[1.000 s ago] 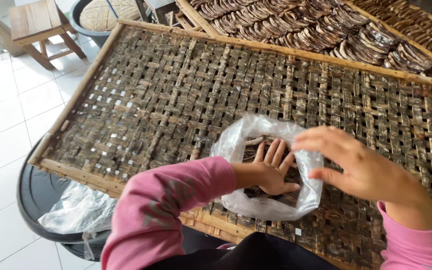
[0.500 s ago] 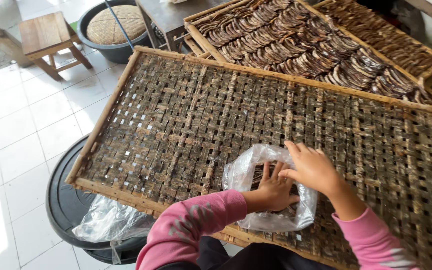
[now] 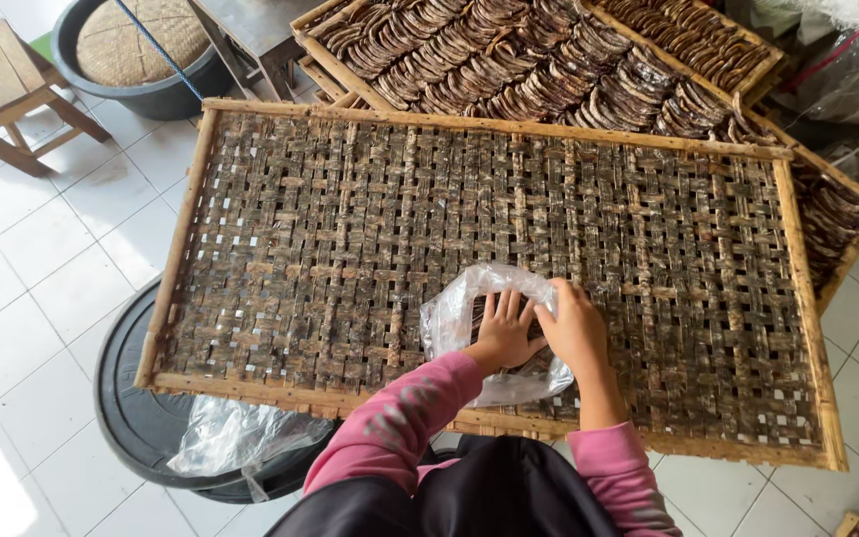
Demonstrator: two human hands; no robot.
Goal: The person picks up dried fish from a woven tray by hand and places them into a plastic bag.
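We see a clear, crumpled plastic bag (image 3: 494,333) lying on the near middle of a large rectangular tray of woven bamboo strips in a wooden frame (image 3: 350,249). Apart from the bag and the hands, the weave of this tray carries nothing. The left hand (image 3: 505,333) lies inside the mouth of the bag, its fingers (image 3: 502,306) spread flat and released, pressing down on dark contents that we cannot make out through the film. The right hand (image 3: 574,333) sits on the bag's right edge, its fingers curled onto the plastic; whether they pinch the film or only rest on it, we cannot tell.

Behind the woven tray, two more wooden-framed trays (image 3: 549,70) are packed with rows of dark brown, curved dried pieces (image 3: 509,60). At upper left a round dark basin (image 3: 151,94) holds a round woven mat (image 3: 141,40), with a small wooden stool (image 3: 2,89) just beside it on the white tiled floor (image 3: 42,278). Under the near left corner of the woven tray stands a big round black tub (image 3: 141,418) with a second clear plastic sheet (image 3: 231,438) draped over its rim.

Compared with half a second ago, the view has pulled back and shows the whole tray; the right hand has shifted from over the bag's middle to its right edge, while the left hand stays flat inside.
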